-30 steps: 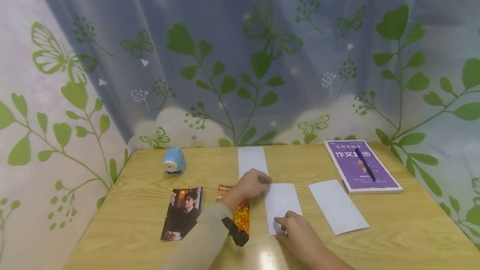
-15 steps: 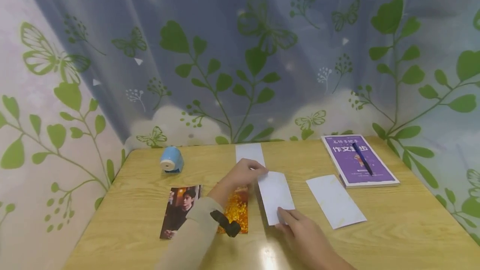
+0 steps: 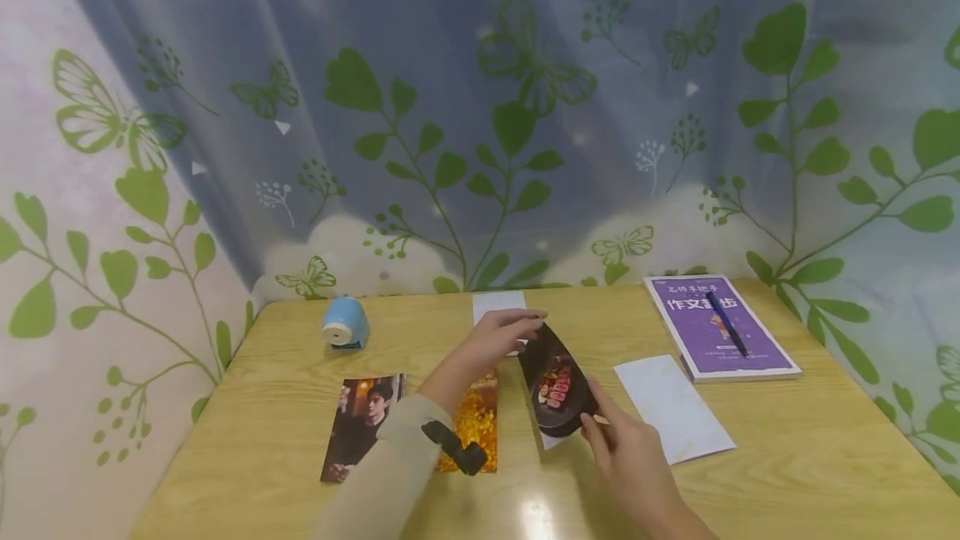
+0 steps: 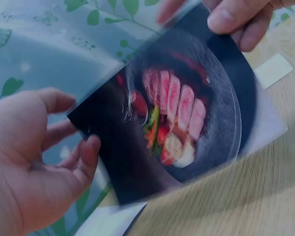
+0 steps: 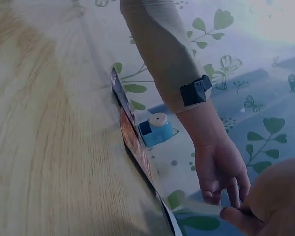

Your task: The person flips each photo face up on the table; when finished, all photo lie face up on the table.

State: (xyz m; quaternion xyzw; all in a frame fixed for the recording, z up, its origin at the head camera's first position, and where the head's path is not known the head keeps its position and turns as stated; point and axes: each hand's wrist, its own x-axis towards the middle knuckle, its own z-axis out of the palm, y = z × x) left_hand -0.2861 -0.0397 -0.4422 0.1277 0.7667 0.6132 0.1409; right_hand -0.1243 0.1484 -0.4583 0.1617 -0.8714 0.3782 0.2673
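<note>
From the head view, both hands hold one photo (image 3: pixel 557 387) lifted off the table (image 3: pixel 787 457), picture side up, showing a dark plate of food. The left hand (image 3: pixel 495 340) pinches its far end; the right hand (image 3: pixel 626 452) pinches its near right corner. The photo stands tilted above the table's middle, between an orange card (image 3: pixel 472 427) on its left and a white sheet (image 3: pixel 671 407) on its right. A portrait photo (image 3: pixel 363 423) lies further left, a blue sharpener (image 3: pixel 346 323) near the back left edge, and a white slip (image 3: pixel 497 305) behind the left hand. A purple book (image 3: pixel 716 327) with a pen (image 3: pixel 726 325) on it sits at the back right.

In the left wrist view, the left hand (image 4: pixel 34 162) has thumb and fingers curled about the photo's (image 4: pixel 172 118) edge, while right-hand fingers (image 4: pixel 236 19) grip the opposite end. The photo bows slightly.

In the right wrist view, the left hand (image 5: pixel 219 169) and the right hand's fingertips (image 5: pixel 236 216) meet at the lifted photo (image 5: pixel 196 206). Other cards (image 5: pixel 132 135) lie flat along the table (image 5: pixel 49 147), with the sharpener (image 5: pixel 155 128) beyond.
</note>
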